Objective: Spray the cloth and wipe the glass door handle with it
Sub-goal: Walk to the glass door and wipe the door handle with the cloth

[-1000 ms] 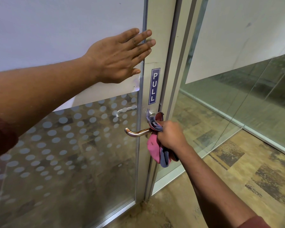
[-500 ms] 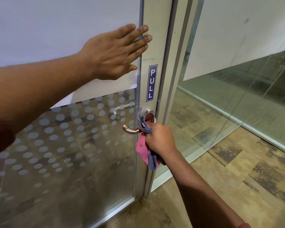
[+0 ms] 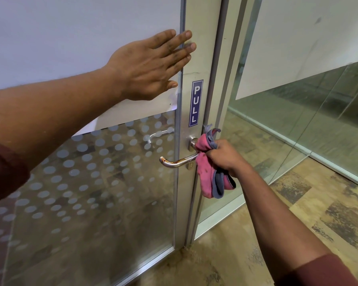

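The left hand [image 3: 147, 65] lay flat against the glass door [image 3: 81, 182], arm stretched out from the lower left, with its fingers straight and close together. The fingertips [image 3: 187, 35] reached over the edge of the pane onto the pale metal door frame [image 3: 203, 58], and the thumb pointed toward the blue PULL sign [image 3: 196, 103] just below it.

The right hand [image 3: 223, 156] came in from the lower right, its arm raised at a slant, a dark red sleeve [image 3: 318, 271] showing at the bottom corner. Its fingers were curled tight around a bunched cloth [image 3: 207, 168], pressed against the handle [image 3: 178, 162] at the end nearest the frame, where the lever met its round mount.

The cloth was pink with a grey-blue edge. One frayed corner stuck up above the fist, and a longer fold hung below it, in front of the frame. The handle was a silver metal lever, pointing left across the pane and curving back at its free end. Brownish, rust-like marks ran along its top and tip. The part beside the cloth was covered, so its state could not be told.

The door's lower pane carried rows of frosted dots, with a white frosted band above.
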Demonstrator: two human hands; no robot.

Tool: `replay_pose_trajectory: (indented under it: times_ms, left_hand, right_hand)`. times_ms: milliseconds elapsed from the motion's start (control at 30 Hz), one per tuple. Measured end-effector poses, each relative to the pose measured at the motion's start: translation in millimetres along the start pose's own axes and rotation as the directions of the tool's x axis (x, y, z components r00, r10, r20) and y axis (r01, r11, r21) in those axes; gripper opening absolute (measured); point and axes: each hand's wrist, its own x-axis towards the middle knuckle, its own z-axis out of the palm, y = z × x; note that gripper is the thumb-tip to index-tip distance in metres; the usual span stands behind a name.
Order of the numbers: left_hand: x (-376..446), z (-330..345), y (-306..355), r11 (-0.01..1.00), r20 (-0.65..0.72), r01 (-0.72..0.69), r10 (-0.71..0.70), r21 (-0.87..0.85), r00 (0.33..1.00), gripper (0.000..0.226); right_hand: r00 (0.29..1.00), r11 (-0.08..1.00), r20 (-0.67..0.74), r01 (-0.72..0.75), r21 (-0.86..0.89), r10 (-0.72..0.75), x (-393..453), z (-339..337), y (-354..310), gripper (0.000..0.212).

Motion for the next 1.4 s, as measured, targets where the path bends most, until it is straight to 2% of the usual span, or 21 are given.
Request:
replay_pose_trajectory:
  times_ms: [133,300,433,500,800,900,1033,1100,1167,1300,1400]
  left_hand:
    - [-0.3,0.5,-0.2,1.0,-0.016,0.002,-0.002,0.006,1.0,0.073]
    - [-0.3,3.4,-0.4,1.0,-0.038,-0.005,0.006,0.027,0.999,0.073]
    - [-0.3,3.4,-0.1,1.0,-0.037,0.005,-0.004,0.017,0.999,0.074]
    - [-0.1,3.8,0.0,1.0,-0.04,0.007,-0.007,0.002,0.999,0.073]
    - [-0.9,6.2,0.1,1.0,-0.072,0.007,-0.006,0.001,0.997,0.071]
    - [-0.8,7.3,0.1,1.0,-0.082,0.004,-0.003,0.015,0.997,0.071]
    - [-0.8,7.6,1.5,1.0,-0.081,0.011,-0.009,0.027,0.997,0.07]
    - [-1.0,7.7,1.0,0.999,-0.081,0.015,-0.011,0.04,0.997,0.069]
    - [-0.9,7.8,0.1,0.999,-0.08,0.022,-0.019,0.044,0.997,0.068]
    - [0.2,7.8,-0.8,0.999,-0.067,0.028,-0.026,0.031,0.997,0.071]
    - [0.1,8.5,-0.3,0.999,-0.079,0.035,-0.033,0.018,0.996,0.07]
  right_hand:
    - [1.0,1.0,-0.008,-0.003,0.005,0.003,-1.5,4.1,2.1,0.033]
    - [1.0,0.998,-0.013,0.012,0.057,-0.011,-9.6,26.5,8.0,0.015]
    - [1.0,0.996,-0.013,0.022,0.088,-0.021,-15.4,40.7,2.5,0.024]
    - [0.999,0.996,-0.021,0.037,0.08,-0.035,-17.8,45.4,-2.0,0.029]
    - [0.998,0.999,-0.046,0.03,-0.01,-0.031,-24.1,59.9,-14.4,0.027]
    - [0.998,0.999,-0.048,0.03,-0.043,-0.032,-28.8,70.1,-18.3,0.013]
    - [0.996,0.999,-0.069,0.047,-0.019,-0.048,-34.4,82.9,-23.3,0.017]
    - [0.998,0.999,-0.053,0.039,-0.011,-0.04,-35.5,86.2,-27.1,0.014]
    - [1.0,1.0,-0.006,0.026,0.016,-0.026,-33.8,84.9,-29.7,0.021]
    - [0.993,0.987,0.091,0.058,0.147,-0.072,-34.5,56.9,-43.6,0.024]
    - [0.971,0.988,0.182,0.143,0.065,-0.153,-38.2,16.6,-66.8,0.032]
